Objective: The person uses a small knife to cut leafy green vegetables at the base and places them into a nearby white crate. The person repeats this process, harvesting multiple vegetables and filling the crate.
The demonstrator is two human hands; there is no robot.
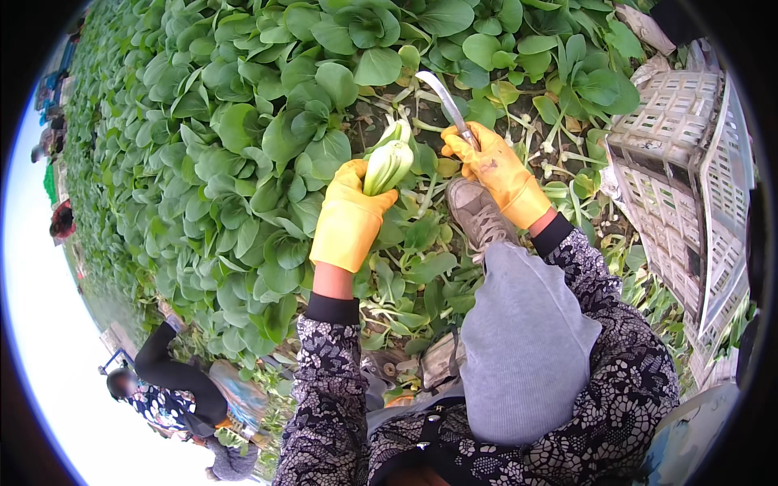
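In an orange rubber glove, my left hand (351,212) is closed around cut bok choy (389,164), its pale green stalk bases pointing up and away from me. Its leaves are mostly hidden by the glove. My right hand (495,170), gloved alike, grips a sickle-like harvesting knife (448,103). The curved metal blade points up and to the left, apart from the bok choy; the fingers hide its handle. Beneath both hands lie trimmed leaves and stalk stubs (425,243) on the soil. Standing bok choy plants (243,152) grow close to my left hand.
White plastic crates (662,158) stand at my right. My shoe (477,212) rests among the cut leaves below my right hand. At the lower left, another person (176,395) in dark clothing is bent near the row, with another person in grey (231,458) close by.
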